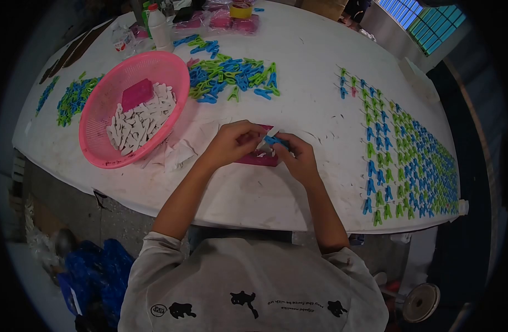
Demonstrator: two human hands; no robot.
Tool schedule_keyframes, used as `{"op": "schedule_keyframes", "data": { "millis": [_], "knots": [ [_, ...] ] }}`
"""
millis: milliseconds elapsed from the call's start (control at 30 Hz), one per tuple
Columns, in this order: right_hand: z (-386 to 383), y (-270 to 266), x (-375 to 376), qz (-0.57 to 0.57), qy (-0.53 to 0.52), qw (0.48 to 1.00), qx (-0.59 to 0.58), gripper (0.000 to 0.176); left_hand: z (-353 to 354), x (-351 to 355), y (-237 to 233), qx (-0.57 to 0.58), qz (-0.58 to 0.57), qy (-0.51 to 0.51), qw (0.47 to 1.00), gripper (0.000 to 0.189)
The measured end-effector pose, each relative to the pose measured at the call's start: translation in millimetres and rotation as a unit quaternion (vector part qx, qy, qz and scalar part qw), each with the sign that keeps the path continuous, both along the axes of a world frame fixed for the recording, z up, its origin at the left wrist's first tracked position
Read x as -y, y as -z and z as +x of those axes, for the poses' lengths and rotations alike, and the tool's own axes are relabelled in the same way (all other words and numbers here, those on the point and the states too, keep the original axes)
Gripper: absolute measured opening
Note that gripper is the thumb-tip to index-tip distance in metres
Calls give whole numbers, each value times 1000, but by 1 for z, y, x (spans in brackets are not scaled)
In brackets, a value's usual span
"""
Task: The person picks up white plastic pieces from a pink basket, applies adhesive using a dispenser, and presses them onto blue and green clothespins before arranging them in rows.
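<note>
two hands work over a pink box point(268, 162) on a white table point(251, 202): the right hand point(298, 159) pinches a blue clip point(277, 141), while the left hand point(236, 146) curls near a slim white piece point(273, 132) beside the clip; whether it grips anything cannot be told. a loose pinch could let the clip slip into the box; a skewed push could bend the white piece.
</note>
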State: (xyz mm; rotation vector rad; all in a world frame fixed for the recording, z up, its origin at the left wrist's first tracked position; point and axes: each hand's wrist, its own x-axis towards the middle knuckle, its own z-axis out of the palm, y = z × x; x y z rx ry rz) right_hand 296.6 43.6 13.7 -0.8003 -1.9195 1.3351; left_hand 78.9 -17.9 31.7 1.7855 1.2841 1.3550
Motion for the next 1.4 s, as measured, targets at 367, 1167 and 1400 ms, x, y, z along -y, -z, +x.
{"op": "schedule_keyframes", "data": {
  "millis": [367,1167,1400],
  "knots": [
    [-2,-25,0,-114,39,985,-124,19,-12,0,-1,-53,81,-90,991,19],
    [-23,-50,3,21,-9,999,-28,26,-9,-1,5,109,81,15,991,23],
    [-29,-46,6,-14,9,997,-75,29,-6,-1,8,192,51,43,979,24]
  ]
}}
